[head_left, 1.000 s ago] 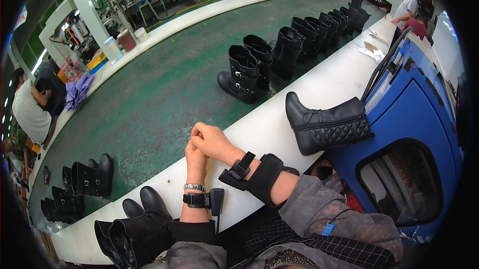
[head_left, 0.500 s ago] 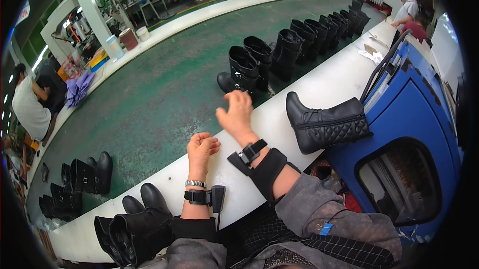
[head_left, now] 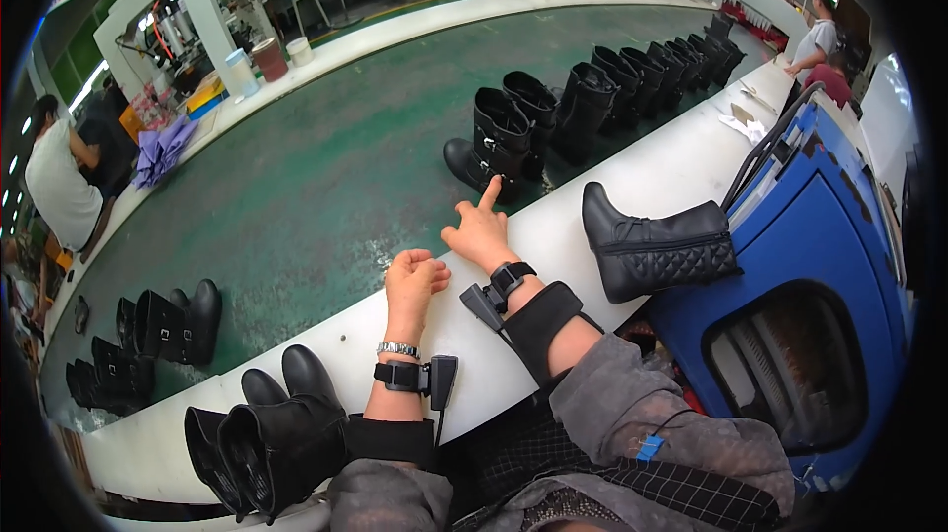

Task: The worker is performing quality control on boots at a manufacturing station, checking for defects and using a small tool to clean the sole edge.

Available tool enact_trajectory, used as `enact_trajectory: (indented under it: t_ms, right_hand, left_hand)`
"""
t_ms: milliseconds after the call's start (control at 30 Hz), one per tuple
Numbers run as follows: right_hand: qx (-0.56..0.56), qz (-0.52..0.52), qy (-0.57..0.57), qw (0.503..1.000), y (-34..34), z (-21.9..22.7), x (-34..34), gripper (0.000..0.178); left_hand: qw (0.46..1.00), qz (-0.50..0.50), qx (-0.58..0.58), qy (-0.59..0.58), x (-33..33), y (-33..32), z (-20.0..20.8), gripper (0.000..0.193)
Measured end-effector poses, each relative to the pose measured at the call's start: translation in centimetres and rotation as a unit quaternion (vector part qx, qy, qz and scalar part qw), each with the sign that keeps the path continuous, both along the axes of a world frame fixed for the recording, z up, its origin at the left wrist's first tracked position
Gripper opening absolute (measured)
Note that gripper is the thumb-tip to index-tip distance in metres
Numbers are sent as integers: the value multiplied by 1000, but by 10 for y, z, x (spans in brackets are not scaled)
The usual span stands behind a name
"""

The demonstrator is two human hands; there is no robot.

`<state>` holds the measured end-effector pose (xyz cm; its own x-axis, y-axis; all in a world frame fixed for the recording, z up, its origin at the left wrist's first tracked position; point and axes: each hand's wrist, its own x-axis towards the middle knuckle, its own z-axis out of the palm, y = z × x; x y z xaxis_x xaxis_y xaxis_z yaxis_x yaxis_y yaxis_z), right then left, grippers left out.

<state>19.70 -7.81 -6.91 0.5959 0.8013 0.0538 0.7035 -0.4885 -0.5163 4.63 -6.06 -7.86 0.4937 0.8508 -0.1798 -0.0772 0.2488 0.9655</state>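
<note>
"Buckled boot (head_left: 502, 137), the black one: is it by the right hand (head_left: 481, 234)?"

"Yes. Looking down from the head, I see it standing up on the green surface (head_left: 296, 187), just past the edge of the white tabletop (head_left: 548, 236). It's at the near end of a row of boots (head_left: 585, 103). The right hand points one finger at its low part, with the thumb out, and holds nothing. I can't tell if the tip touches."

"And the left hand (head_left: 413, 285)?"

"It's close by, fingers half bent, a bit loose. I see nothing in it."

"Is the boot heavy?"

"A little, I'd guess, mostly down at the foot. The tall part looks soft, so it may bend if you squeeze. The smooth toe could be slippery."

"Where would you grab it?"

"By the top rim, thumb outside and fingers inside, or around the ankle. I'd keep off the buckles, as they might scratch."
</note>
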Motion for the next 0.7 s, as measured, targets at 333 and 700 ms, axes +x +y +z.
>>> enact_trajectory:
  t_ms: [333,700]
  right_hand:
    - [71,1,86,994,-3,8,-7,46]
    - [396,-157,-87,901,0,-2,29,59]
  left_hand:
    - [1000,5,2,11,-1,2,-2,25]
    - [1000,2,3,19,0,1,-1,25]
